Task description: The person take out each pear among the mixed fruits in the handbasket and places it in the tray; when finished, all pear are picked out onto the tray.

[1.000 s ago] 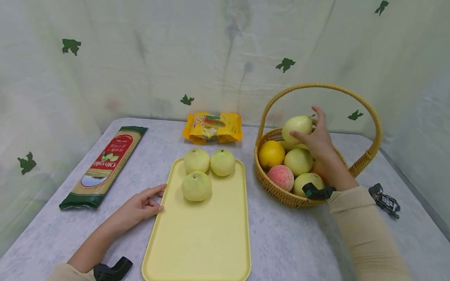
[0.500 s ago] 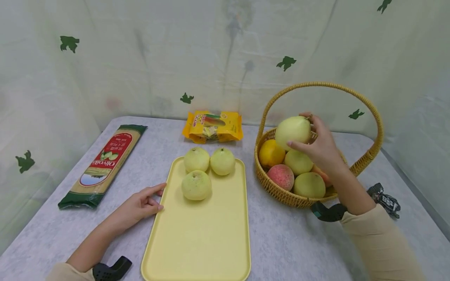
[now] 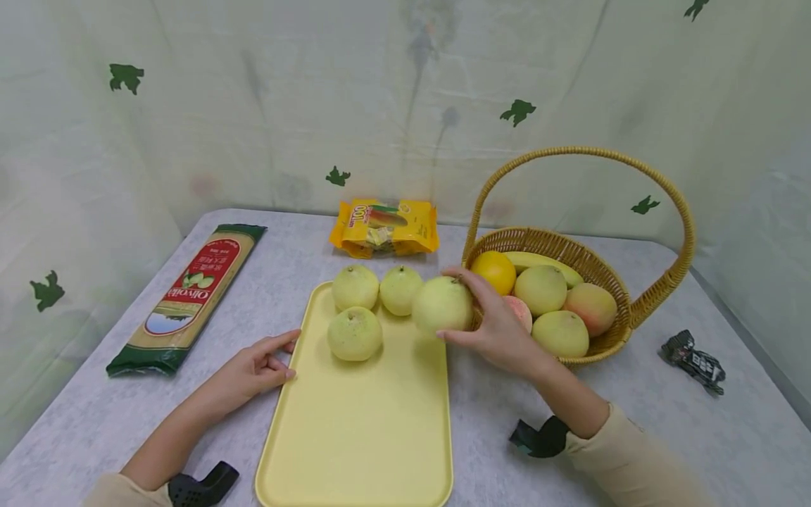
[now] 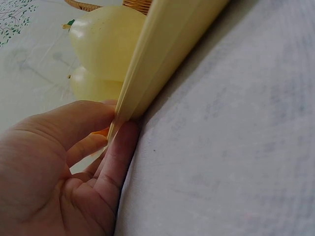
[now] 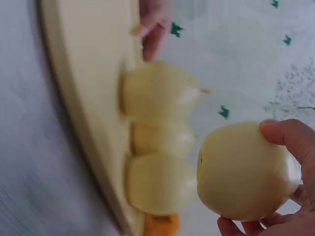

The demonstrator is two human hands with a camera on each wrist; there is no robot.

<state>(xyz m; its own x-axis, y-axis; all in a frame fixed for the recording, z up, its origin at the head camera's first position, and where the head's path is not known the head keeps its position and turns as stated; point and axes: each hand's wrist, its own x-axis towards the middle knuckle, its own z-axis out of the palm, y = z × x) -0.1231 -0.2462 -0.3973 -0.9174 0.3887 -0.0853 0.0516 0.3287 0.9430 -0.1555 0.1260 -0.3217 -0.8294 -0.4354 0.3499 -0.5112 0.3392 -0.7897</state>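
My right hand holds a pale green pear between thumb and fingers, above the right edge of the yellow tray. In the right wrist view the same pear is clear of the tray. Three more pears sit grouped at the tray's far end: a front one, a back left one and a back right one. At the tray's left rim, my left hand pinches the edge; the left wrist view shows fingers on both sides of the rim.
Right of the tray stands a wicker basket with a tall handle, holding an orange, a banana, peaches and more pears. A noodle packet lies left, a yellow snack bag behind, a black wrapped item far right.
My right hand has carried the pear from over the basket leftward and toward me, to the tray's right edge. The banana in the basket now shows. The left hand has stayed put.
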